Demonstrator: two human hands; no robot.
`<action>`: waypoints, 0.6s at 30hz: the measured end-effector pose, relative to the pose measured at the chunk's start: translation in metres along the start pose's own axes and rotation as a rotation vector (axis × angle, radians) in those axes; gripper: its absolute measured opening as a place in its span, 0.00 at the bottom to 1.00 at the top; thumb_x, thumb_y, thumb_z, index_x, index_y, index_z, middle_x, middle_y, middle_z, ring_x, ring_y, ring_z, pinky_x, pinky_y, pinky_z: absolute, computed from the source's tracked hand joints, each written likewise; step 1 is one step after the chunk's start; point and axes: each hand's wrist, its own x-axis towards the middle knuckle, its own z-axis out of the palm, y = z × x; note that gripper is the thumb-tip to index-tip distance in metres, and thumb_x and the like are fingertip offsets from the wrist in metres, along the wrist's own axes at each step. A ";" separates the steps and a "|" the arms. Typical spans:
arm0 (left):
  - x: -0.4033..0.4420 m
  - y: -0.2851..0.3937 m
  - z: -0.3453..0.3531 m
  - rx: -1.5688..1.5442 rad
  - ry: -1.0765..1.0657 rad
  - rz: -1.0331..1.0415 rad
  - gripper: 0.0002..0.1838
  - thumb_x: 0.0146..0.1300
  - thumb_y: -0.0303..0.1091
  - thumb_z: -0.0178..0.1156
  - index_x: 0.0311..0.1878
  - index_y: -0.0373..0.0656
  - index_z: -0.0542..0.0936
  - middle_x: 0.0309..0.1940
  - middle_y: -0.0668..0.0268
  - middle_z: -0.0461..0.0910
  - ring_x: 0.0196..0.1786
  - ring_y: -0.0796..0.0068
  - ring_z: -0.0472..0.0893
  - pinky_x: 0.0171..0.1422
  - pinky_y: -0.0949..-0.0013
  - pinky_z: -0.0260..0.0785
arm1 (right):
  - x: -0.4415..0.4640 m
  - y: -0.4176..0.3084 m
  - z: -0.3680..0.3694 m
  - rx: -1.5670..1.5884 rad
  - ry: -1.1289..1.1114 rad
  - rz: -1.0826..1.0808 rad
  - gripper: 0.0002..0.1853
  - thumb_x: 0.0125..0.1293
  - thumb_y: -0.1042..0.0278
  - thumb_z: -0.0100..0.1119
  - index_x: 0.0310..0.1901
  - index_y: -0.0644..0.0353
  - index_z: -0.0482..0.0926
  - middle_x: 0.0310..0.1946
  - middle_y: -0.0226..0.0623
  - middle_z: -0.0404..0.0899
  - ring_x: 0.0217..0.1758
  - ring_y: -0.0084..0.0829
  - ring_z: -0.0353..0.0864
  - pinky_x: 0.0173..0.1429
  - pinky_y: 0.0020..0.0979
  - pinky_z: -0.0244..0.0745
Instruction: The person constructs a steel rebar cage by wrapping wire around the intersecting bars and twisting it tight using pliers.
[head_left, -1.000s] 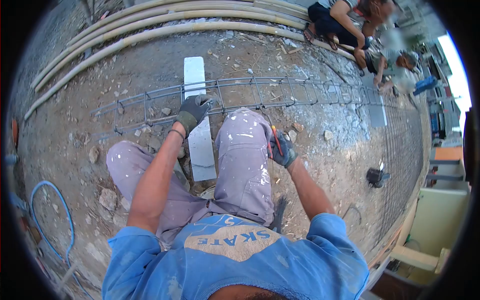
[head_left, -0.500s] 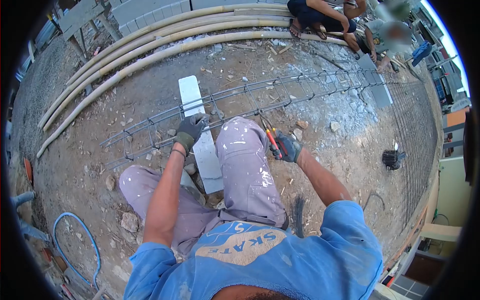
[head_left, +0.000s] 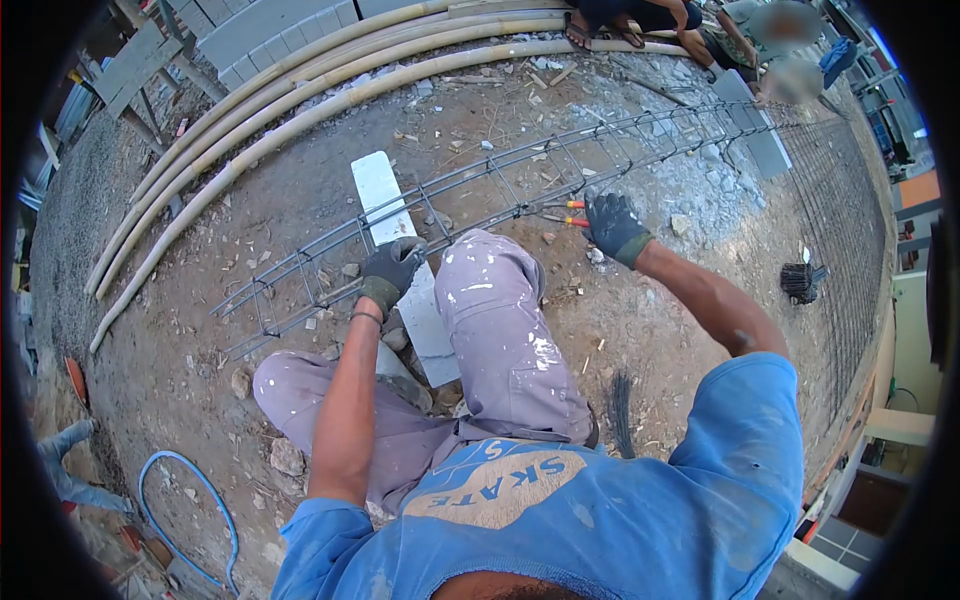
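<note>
A long rebar cage point(head_left: 465, 182) of thin steel bars and square stirrups runs diagonally across in front of me. My left hand point(head_left: 393, 270), in a dark glove, is closed on its near lower bars, the fingertips partly hidden. In my gloved right hand point(head_left: 612, 228) are pliers point(head_left: 576, 213) with red and yellow handles, spread apart. Their jaws meet the near bar at a stirrup joint. Under the cage lies a pale plank point(head_left: 378, 187), passing beside my knee.
Bamboo poles point(head_left: 330, 100) and stacked grey blocks point(head_left: 290, 48) lie at the back. A grey board point(head_left: 752, 125) is under the cage's far end, near crouching people. Steel mesh point(head_left: 850, 230), a dark wire bundle point(head_left: 800, 283), loose wires point(head_left: 621, 415) and a blue hose point(head_left: 185, 455) lie around.
My right hand has swung outward and away from my knee, turning the pliers from upright to nearly sideways. My left hand stays at the cage. The view has shifted slightly.
</note>
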 end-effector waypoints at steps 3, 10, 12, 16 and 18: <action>-0.002 0.010 -0.003 0.018 -0.013 0.003 0.16 0.61 0.47 0.56 0.45 0.48 0.83 0.40 0.57 0.83 0.44 0.58 0.82 0.49 0.62 0.72 | 0.011 -0.001 0.022 0.204 -0.254 0.071 0.23 0.61 0.52 0.56 0.46 0.65 0.76 0.40 0.52 0.78 0.42 0.46 0.79 0.45 0.42 0.74; 0.003 0.000 0.000 0.057 0.022 0.091 0.15 0.61 0.46 0.57 0.45 0.50 0.82 0.41 0.57 0.83 0.45 0.55 0.81 0.49 0.58 0.72 | -0.037 -0.084 0.093 2.754 -0.511 0.629 0.28 0.58 0.41 0.63 0.42 0.62 0.75 0.24 0.38 0.80 0.22 0.29 0.79 0.26 0.24 0.77; 0.012 -0.002 0.002 0.025 0.006 0.081 0.15 0.61 0.46 0.57 0.46 0.50 0.82 0.41 0.58 0.83 0.45 0.54 0.81 0.50 0.58 0.72 | -0.034 -0.102 0.094 2.872 -0.499 0.567 0.26 0.59 0.43 0.62 0.42 0.62 0.75 0.25 0.39 0.80 0.22 0.30 0.80 0.26 0.24 0.77; 0.010 -0.004 0.012 0.033 -0.030 0.094 0.15 0.64 0.40 0.56 0.47 0.42 0.82 0.39 0.58 0.84 0.41 0.69 0.82 0.47 0.68 0.72 | -0.040 -0.118 0.088 2.868 -0.471 0.592 0.20 0.63 0.49 0.60 0.41 0.60 0.74 0.29 0.39 0.80 0.23 0.31 0.79 0.28 0.30 0.78; 0.010 -0.005 0.013 0.038 -0.058 0.069 0.15 0.64 0.40 0.56 0.47 0.42 0.82 0.39 0.57 0.84 0.41 0.68 0.82 0.47 0.68 0.72 | -0.040 -0.121 0.085 2.649 -0.302 0.698 0.18 0.63 0.51 0.62 0.40 0.60 0.75 0.29 0.38 0.79 0.22 0.29 0.76 0.28 0.32 0.75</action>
